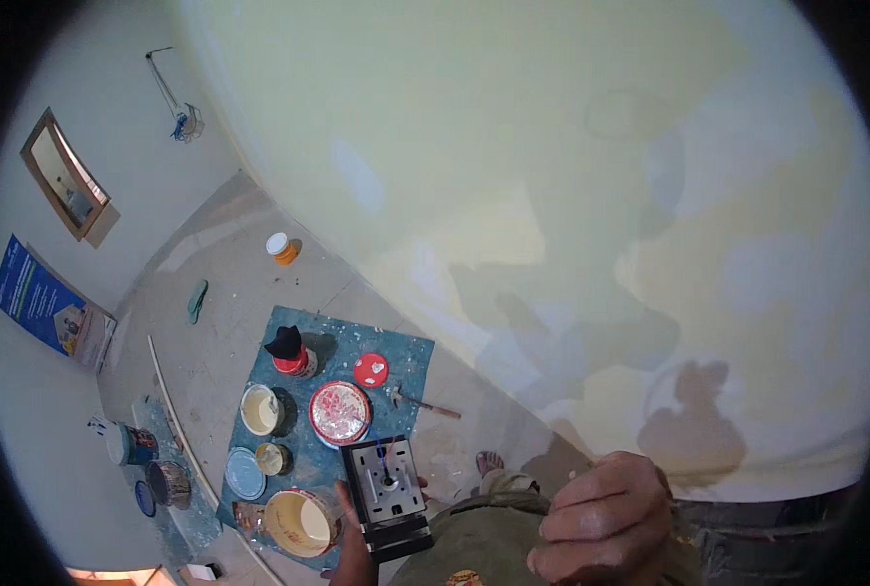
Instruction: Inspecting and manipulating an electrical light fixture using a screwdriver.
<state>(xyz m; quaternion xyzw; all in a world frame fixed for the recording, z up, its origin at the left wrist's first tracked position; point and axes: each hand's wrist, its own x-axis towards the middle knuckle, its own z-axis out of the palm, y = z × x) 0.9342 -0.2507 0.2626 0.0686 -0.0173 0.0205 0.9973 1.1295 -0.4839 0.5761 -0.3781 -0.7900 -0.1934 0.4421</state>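
Black casing and pale metal make up the boxy device that, in the head view, the left hand holds near the lower middle. Its fingers are clamped around the casing's sides, with fingertips showing past the right edge. The device's long axis runs nearly top to bottom, its lower end leaning slightly right; a slotted plate (thin wires cross its upper part) faces the camera. The right hand is well apart: from its fingers, the device lies left and slightly up. Those fingers are curled inward, but the palm is hidden, so I cannot tell whether they close on anything.

Beyond the device, a spattered blue-green sheet bears a white-and-red bucket, a cream-filled tub and a red lid. Tiled floor surrounds it; a patchy yellow wall rises to the right, and a blue poster hangs at far left.
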